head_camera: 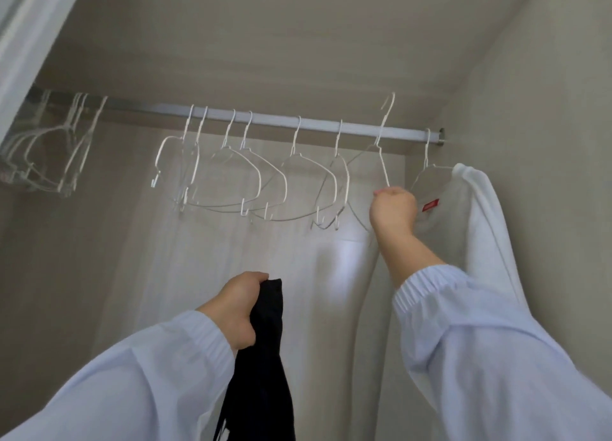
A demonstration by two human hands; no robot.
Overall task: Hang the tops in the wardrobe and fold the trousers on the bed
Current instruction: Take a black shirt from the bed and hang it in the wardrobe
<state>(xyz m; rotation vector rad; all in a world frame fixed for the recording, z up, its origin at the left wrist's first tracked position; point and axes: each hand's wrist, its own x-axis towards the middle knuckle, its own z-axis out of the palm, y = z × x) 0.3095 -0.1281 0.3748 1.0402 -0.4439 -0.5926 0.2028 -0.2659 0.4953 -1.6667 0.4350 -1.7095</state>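
**One top hung, a dark one in hand, hanger off the rail**

Held in the left hand [240, 303], fingers curled round its upper edge: a black garment [265, 358], bunched and trailing down out of view, low in the middle of the wardrobe opening. Not yet on any hanger. Top or trousers, impossible to tell from the bunched cloth; a top by the look of the step in hand.

Gripped in the right hand [392, 209], fist closed on its lower wire: a white wire hanger [381, 149], tilted, hook lifted clear above the rail [314, 124] and touching nothing. Judged as the hanger meant for the dark garment.

Just beside that hand, at the far right end of the rail: a white top [477, 215] with a small red label, already on a hanger and draped against the wardrobe's side wall. One item done, then.

Further left along the rail: a row of empty white hangers [251, 172], some tangled at their lower bars, and a blurred cluster of more at the far left near the door edge. Plenty of room for more tops.

Left to do, as far as can be judged: threading the black garment onto the freed hanger, hooking it back on the rail, any further tops. No bed and no trousers in view, so nothing to say on the folding.
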